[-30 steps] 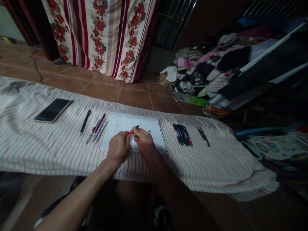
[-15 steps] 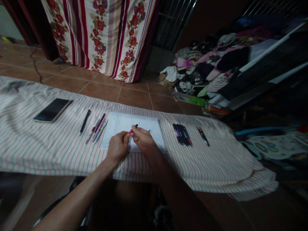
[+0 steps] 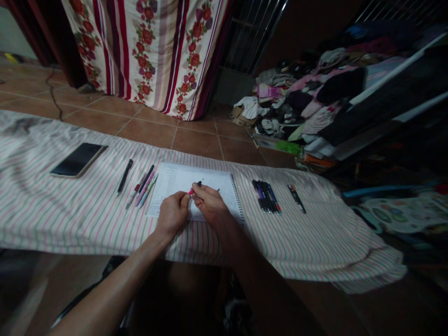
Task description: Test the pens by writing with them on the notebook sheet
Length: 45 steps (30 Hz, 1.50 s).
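Over a spiral notebook my left hand and my right hand meet, both closed on one small pen. Its pink part shows between the thumbs, and a black end with a thin point sticks out beyond the fingers. My left hand pinches the pink part; my right fingers wrap round the part by the black end. A thin dark tip pokes out past my right hand; whether it belongs to a second pen cannot be made out. The notebook lies open, with faint writing on its page.
On the striped cloth, left of the notebook, lie several coloured pens, a black pen and a phone. To the right are a row of dark pens and another pen pair. Clothes are heaped beyond.
The whole view has shifted very slightly. Both hands keep the same hold on the pen, with hardly any visible movement.
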{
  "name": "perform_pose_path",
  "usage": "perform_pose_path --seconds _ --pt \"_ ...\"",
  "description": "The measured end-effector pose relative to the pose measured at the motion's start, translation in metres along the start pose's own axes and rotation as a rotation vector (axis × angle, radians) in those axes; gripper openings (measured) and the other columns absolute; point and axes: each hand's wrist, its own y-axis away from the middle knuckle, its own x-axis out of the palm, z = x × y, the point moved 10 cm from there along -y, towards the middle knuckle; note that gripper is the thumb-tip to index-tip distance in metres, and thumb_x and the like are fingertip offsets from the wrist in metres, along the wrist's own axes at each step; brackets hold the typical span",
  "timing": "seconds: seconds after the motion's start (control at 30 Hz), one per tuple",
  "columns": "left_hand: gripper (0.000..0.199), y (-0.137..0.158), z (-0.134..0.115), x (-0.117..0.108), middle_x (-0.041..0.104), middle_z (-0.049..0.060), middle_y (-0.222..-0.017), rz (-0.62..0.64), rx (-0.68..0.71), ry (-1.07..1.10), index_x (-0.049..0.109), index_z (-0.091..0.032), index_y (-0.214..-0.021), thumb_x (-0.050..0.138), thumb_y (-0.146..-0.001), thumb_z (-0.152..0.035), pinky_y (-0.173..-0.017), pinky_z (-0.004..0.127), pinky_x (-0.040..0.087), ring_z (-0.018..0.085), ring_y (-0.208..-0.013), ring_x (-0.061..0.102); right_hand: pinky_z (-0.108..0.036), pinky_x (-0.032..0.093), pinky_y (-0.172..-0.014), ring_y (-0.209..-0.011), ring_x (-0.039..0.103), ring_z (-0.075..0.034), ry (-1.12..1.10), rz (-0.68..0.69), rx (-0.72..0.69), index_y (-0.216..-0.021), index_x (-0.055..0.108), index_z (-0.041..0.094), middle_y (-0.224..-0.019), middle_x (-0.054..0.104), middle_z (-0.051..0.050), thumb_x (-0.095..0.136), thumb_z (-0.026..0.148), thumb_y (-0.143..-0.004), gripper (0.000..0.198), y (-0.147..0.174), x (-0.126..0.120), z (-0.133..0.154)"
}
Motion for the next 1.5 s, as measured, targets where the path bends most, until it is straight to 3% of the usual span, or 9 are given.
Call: perform_pose_path --seconds 0.17,0.3,0.5,0.73,0.93,1.17,1.37,1.5 --pt "0.030 0.000 0.001 -0.001 0.067 0.007 -0.070 -0.007 -0.020 -0.027 0.066 -0.014 -0.087 0.040 -0.083 -0.029 -0.058 0.025 0.039 0.017 -0.064 0.059 -0.019 0.043 -0.059 -0.069 0.057 -0.009 -0.040 -0.020 -0.008 -0.078 0.055 0.018 -0.076 0.064 -0.001 0.067 0.012 -0.061 0.021 -0.001 -0.002 0.001" --pt "0.030 0.000 0.002 -0.003 0.066 0.006 -0.069 -0.020 -0.019 -0.018 0.066 -0.014 -0.087 0.040 -0.084 -0.029 -0.056 0.025 0.038 0.016 -0.062 0.058 -0.022 0.048 -0.066 -0.081 0.060 -0.013 -0.124 -0.010 0.045 -0.089 0.052 0.021 -0.081 0.064 -0.002 0.067 0.014 -0.062 0.031 0.002 0.000 -0.001" --pt "0.031 0.001 -0.001 -0.003 0.065 0.006 -0.066 -0.019 -0.015 -0.036 0.066 -0.013 -0.089 0.039 -0.084 -0.029 -0.056 0.025 0.037 0.016 -0.061 0.058 -0.021 0.048 -0.060 -0.065 0.057 -0.010 -0.059 -0.102 -0.018 -0.083 0.053 0.019 -0.071 0.059 0.001 0.071 0.012 -0.058 0.032 -0.002 -0.011 -0.001" --pt "0.031 0.002 0.002 -0.004 0.066 0.006 -0.068 -0.035 -0.040 -0.061 0.066 -0.014 -0.089 0.040 -0.084 -0.029 -0.056 0.025 0.036 0.017 -0.062 0.058 -0.027 0.050 -0.075 -0.084 0.061 -0.015 -0.145 -0.048 -0.031 -0.091 0.051 0.021 -0.078 0.065 -0.002 0.065 0.011 -0.062 0.034 0.002 -0.005 0.004" --pt "0.029 0.002 0.002 -0.001 0.068 0.007 -0.072 -0.023 -0.029 -0.064 0.066 -0.014 -0.088 0.041 -0.084 -0.028 -0.058 0.024 0.036 0.016 -0.065 0.059 -0.025 0.051 -0.068 -0.072 0.061 -0.014 -0.011 -0.128 -0.033 -0.096 0.054 0.019 -0.074 0.061 0.000 0.071 0.017 -0.058 0.042 -0.001 -0.015 0.000" --pt "0.028 0.002 0.003 -0.001 0.068 0.007 -0.072 -0.016 -0.054 -0.084 0.066 -0.014 -0.088 0.042 -0.084 -0.027 -0.058 0.024 0.036 0.016 -0.065 0.059 -0.029 0.051 -0.078 -0.079 0.063 -0.015 -0.155 -0.078 0.010 -0.105 0.047 0.020 -0.072 0.065 -0.001 0.059 0.006 -0.067 0.042 0.000 -0.009 0.001" --pt "0.029 0.002 0.002 0.000 0.068 0.007 -0.072 -0.013 -0.037 -0.079 0.067 -0.014 -0.089 0.041 -0.084 -0.027 -0.059 0.025 0.036 0.017 -0.066 0.059 -0.028 0.052 -0.074 -0.067 0.062 -0.014 -0.039 -0.172 -0.018 -0.095 0.053 0.018 -0.068 0.063 0.000 0.065 0.009 -0.065 0.033 0.002 -0.017 0.003" --pt "0.028 0.001 0.004 -0.001 0.068 0.007 -0.073 -0.020 -0.049 -0.076 0.067 -0.014 -0.088 0.042 -0.084 -0.027 -0.059 0.024 0.036 0.017 -0.067 0.060 -0.028 0.052 -0.076 -0.075 0.064 -0.015 -0.119 -0.119 -0.040 -0.105 0.047 0.017 -0.069 0.064 -0.001 0.060 0.003 -0.065 0.044 0.003 -0.012 0.008"
